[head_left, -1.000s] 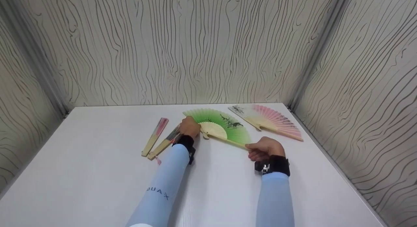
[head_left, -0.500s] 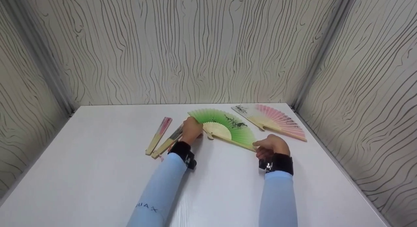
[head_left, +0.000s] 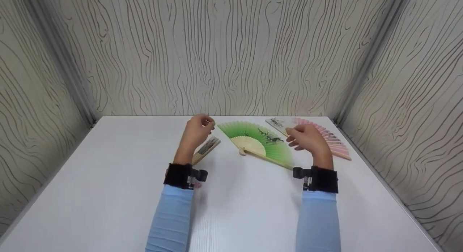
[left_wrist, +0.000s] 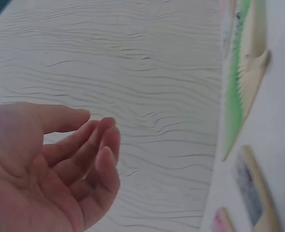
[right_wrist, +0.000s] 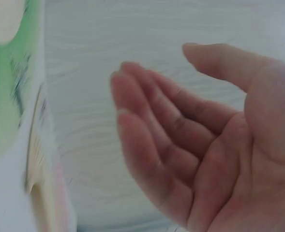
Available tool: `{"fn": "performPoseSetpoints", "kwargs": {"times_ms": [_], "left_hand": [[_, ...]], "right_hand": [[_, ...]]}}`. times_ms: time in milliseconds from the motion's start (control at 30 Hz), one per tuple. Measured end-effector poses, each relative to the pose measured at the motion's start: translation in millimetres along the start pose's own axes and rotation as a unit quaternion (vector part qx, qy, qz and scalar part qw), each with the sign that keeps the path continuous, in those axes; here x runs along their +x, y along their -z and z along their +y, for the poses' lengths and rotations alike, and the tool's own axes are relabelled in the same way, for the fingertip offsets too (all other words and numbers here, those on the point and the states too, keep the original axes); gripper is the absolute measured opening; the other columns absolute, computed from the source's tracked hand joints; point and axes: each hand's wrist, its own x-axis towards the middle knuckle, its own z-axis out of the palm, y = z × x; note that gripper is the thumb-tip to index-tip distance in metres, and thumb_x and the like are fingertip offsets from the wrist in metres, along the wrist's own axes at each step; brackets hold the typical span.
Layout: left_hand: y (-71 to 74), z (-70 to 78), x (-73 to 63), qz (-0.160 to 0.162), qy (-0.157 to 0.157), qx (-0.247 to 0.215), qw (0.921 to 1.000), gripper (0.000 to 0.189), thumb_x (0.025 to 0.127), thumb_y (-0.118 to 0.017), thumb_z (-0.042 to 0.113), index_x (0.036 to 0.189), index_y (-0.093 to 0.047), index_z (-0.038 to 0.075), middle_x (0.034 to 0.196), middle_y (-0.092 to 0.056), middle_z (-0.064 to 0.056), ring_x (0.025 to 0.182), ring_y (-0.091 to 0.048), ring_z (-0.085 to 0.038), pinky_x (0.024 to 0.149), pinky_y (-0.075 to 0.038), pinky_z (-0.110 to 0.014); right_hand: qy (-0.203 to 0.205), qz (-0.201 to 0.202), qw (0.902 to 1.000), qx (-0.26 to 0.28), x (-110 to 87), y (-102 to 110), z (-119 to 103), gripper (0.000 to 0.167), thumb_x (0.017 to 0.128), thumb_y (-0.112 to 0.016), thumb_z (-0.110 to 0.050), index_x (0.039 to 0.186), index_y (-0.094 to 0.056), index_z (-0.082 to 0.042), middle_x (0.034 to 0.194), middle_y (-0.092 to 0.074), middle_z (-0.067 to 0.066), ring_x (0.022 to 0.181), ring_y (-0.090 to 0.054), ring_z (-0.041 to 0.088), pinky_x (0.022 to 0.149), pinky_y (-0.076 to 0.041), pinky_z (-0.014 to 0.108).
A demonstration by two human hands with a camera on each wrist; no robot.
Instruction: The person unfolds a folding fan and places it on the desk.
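Booth (head_left: 416,100) with wood-grain-patterned walls (head_left: 231,53)

On the table (head_left: 249,208), two folded fans (left_wrist: 253,188) lie left of two spread fans (head_left: 249,145).

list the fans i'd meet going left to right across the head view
Narrow folded fan with a dark grey pattern and pale wood-like sticks → spread green pleated fan with pale wood-like ribs → spread pink-and-white pleated fan with a pale wood-like edge.
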Motion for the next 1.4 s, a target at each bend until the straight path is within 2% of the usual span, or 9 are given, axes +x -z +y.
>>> {"fn": "performPoseSetpoints", "kwargs": {"times_ms": [167,367,567,767,933,1067,1200,1300,1400], "left_hand": [[45.4,0.2,-17.3,-0.005,-0.024,0.078,0.9967,0.028,0.109,-0.061,0.016,0.131,-0.071,0.002,0.125,-0.076,-0.018,0.118,-0.072,-0.034,0.105,-0.060,-0.051],[62.8,-23.5,-17.0,-0.069,-0.028,0.119,0.9901,0.036,0.110,-0.057,0.013,0.141,-0.067,-0.003,0.140,-0.071,-0.025,0.135,-0.066,-0.041,0.117,-0.054,-0.057],[50.7,-52.1,-10.6,-0.146,0.010,0.125,0.9812,0.042,0.111,-0.053,0.013,0.150,-0.062,0.000,0.155,-0.062,-0.024,0.149,-0.055,-0.044,0.126,-0.047,-0.060],[22.3,-62.9,-6.2,-0.210,0.030,0.156,0.9648,0.052,0.110,-0.057,0.022,0.161,-0.052,0.014,0.170,-0.049,-0.017,0.160,-0.044,-0.038,0.133,-0.037,-0.060],[7.8,-64.5,-4.9,-0.240,0.047,0.196,0.9495,0.059,0.110,-0.056,0.032,0.166,-0.045,0.015,0.164,-0.054,-0.015,0.128,-0.058,-0.031,0.099,-0.054,-0.042],[6.5,-65.4,-6.2,-0.242,0.080,0.183,0.9496,0.064,0.108,-0.059,0.030,0.167,-0.043,0.012,0.153,-0.060,-0.014,0.112,-0.060,-0.030,0.077,-0.047,-0.036],[13.1,-65.9,-11.6,-0.236,0.101,0.192,0.9472,0.063,0.108,-0.060,0.032,0.165,-0.045,0.009,0.161,-0.057,-0.014,0.135,-0.063,-0.034,0.102,-0.057,-0.043],[26.0,-65.6,-16.0,-0.218,0.132,0.216,0.9425,0.064,0.109,-0.058,0.039,0.162,-0.048,0.005,0.166,-0.053,-0.018,0.154,-0.051,-0.039,0.128,-0.045,-0.054],[44.8,-68.0,-19.3,-0.199,0.171,0.230,0.9372,0.069,0.109,-0.057,0.045,0.160,-0.049,0.000,0.167,-0.050,-0.022,0.158,-0.045,-0.043,0.133,-0.038,-0.058]], "right_hand": [[0.059,0.013,0.9981,-0.011,-3.7,-20,-42,0.040,0.112,-0.059,-0.033,0.131,-0.071,0.001,0.120,-0.078,0.023,0.103,-0.077,0.029,0.092,-0.067,0.040],[0.104,0.020,0.9943,-0.011,7.6,-64,-82,0.032,0.111,-0.059,-0.031,0.123,-0.074,-0.006,0.114,-0.079,0.015,0.105,-0.076,0.029,0.092,-0.064,0.041],[0.147,-0.016,0.9880,-0.043,38.1,-140,-88,0.025,0.107,-0.063,-0.023,0.117,-0.077,-0.004,0.112,-0.080,0.014,0.105,-0.074,0.030,0.098,-0.063,0.048],[0.179,-0.143,0.9647,-0.131,47.2,-194,-82,0.038,0.105,-0.059,-0.021,0.136,-0.070,-0.001,0.137,-0.074,0.019,0.130,-0.069,0.037,0.116,-0.056,0.053],[0.218,-0.230,0.9294,-0.189,45.3,-211,-77,0.057,0.108,-0.051,-0.025,0.159,-0.050,-0.001,0.167,-0.051,0.022,0.158,-0.047,0.039,0.135,-0.038,0.051],[0.211,-0.246,0.9220,-0.211,43.7,-218,-74,0.062,0.111,-0.047,-0.030,0.167,-0.040,-0.006,0.177,-0.037,0.018,0.168,-0.029,0.040,0.139,-0.028,0.052],[0.194,-0.255,0.9199,-0.227,40.4,-219,-75,0.060,0.111,-0.047,-0.034,0.166,-0.043,-0.010,0.179,-0.034,0.015,0.170,-0.023,0.040,0.140,-0.026,0.053],[0.195,-0.255,0.9179,-0.234,39.1,-218,-77,0.059,0.110,-0.049,-0.031,0.164,-0.048,-0.008,0.178,-0.035,0.017,0.168,-0.028,0.039,0.140,-0.027,0.050],[0.190,-0.254,0.9178,-0.239,38.5,-218,-78,0.059,0.109,-0.051,-0.030,0.163,-0.048,-0.008,0.178,-0.036,0.016,0.167,-0.031,0.037,0.139,-0.029,0.049]]}}
